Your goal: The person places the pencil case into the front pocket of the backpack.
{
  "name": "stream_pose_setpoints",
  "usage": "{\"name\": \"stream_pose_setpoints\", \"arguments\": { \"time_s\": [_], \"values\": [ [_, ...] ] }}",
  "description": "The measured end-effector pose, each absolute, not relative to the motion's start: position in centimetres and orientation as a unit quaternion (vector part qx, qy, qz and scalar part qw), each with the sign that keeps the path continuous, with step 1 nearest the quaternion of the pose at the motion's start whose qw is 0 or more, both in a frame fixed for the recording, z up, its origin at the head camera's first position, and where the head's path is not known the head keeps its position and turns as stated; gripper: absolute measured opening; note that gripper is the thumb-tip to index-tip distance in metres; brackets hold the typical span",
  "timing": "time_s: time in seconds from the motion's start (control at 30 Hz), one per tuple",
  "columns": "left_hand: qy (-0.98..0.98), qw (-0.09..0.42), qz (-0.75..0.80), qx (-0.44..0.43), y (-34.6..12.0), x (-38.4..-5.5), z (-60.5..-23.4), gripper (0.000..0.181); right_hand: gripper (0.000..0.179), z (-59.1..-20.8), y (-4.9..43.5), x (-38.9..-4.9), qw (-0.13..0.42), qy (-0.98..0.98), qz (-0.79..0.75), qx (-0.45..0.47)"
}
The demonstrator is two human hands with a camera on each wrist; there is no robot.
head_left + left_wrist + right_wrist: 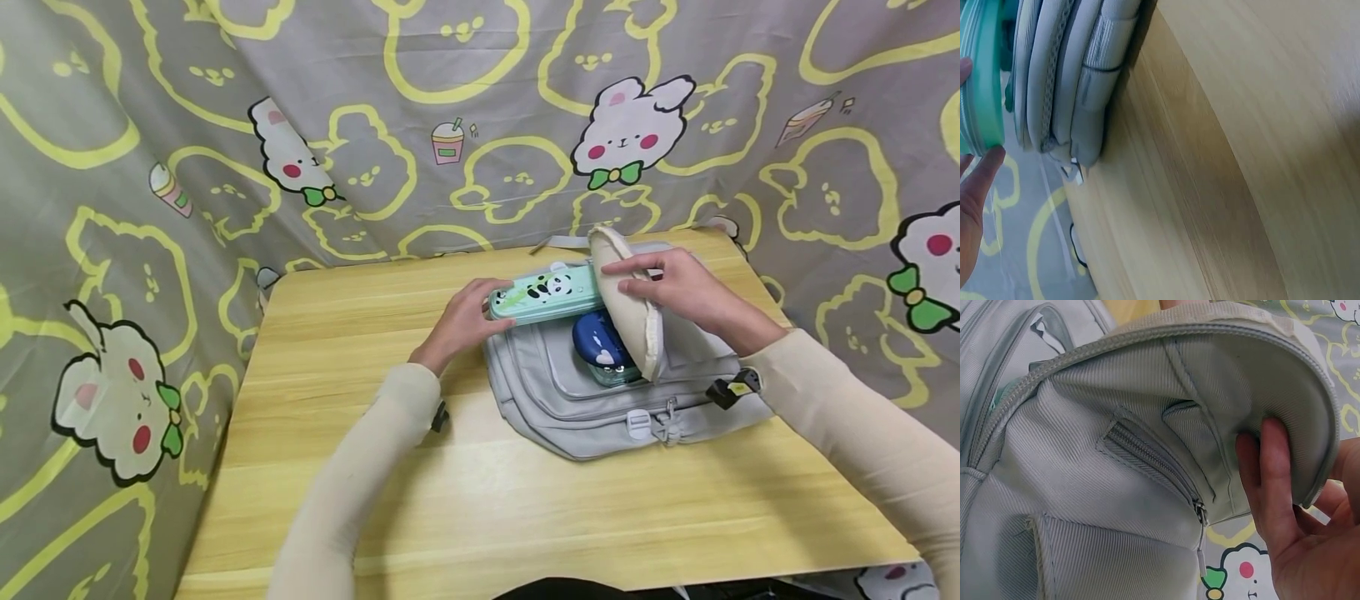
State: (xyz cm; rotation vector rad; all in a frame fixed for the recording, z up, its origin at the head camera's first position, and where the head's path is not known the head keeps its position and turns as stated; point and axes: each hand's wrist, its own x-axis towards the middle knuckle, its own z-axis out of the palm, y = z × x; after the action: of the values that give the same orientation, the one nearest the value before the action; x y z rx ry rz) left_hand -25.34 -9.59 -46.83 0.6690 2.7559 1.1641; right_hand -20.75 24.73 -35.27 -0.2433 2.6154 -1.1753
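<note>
A light grey backpack (525, 379) lies on the table. My left hand (461, 321) grips the left end of a mint-green pencil case (536, 296) with pandas on its lid, thumb on the near side, fingers on the far side. The case's right end is hidden behind the backpack's raised cream flap (633, 325). My right hand (678, 287) pinches that flap's edge and holds it up. In the right wrist view, the flap's grey inner side (1147, 381) shows a small zipped pocket (1147, 459). Partly under the flap sits a dark blue rounded case (596, 337) with a white heart.
A clear greenish container (615, 375) shows just below the blue case. The backpack's white buckle (639, 425) and straps lie at its near side. Patterned grey curtain (480, 125) hangs behind and beside the wooden table (330, 350).
</note>
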Motion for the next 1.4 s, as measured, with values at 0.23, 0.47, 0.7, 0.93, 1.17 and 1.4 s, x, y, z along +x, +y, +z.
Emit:
{"name": "stream_pose_setpoints", "arguments": {
  "time_s": [0.23, 0.47, 0.7, 0.93, 1.17, 1.4],
  "values": [
    [0.902, 0.022, 0.369, 0.224, -7.9, -25.3, -46.9, 0.067, 0.041, -35.2, 24.5, -20.8, 0.135, 0.899, -0.409, -0.085],
    [0.904, 0.021, 0.367, 0.218, -6.4, -25.3, -46.8, 0.068, 0.04, -35.2, 24.4, -20.9, 0.136, 0.896, -0.413, -0.09],
    [0.905, 0.008, 0.362, 0.222, -5.0, -25.1, -46.8, 0.068, 0.039, -35.1, 24.3, -21.1, 0.133, 0.899, -0.406, -0.092],
    [0.908, 0.008, 0.362, 0.213, -4.0, -24.9, -47.0, 0.067, 0.038, -35.3, 24.1, -21.2, 0.134, 0.898, -0.408, -0.097],
    [0.905, -0.001, 0.359, 0.228, -3.0, -25.0, -47.0, 0.069, 0.039, -35.4, 24.2, -21.4, 0.151, 0.889, -0.422, -0.098],
    [0.903, -0.027, 0.353, 0.244, -1.7, -25.0, -47.2, 0.067, 0.039, -35.6, 24.1, -21.6, 0.162, 0.881, -0.433, -0.102]
  ]
}}
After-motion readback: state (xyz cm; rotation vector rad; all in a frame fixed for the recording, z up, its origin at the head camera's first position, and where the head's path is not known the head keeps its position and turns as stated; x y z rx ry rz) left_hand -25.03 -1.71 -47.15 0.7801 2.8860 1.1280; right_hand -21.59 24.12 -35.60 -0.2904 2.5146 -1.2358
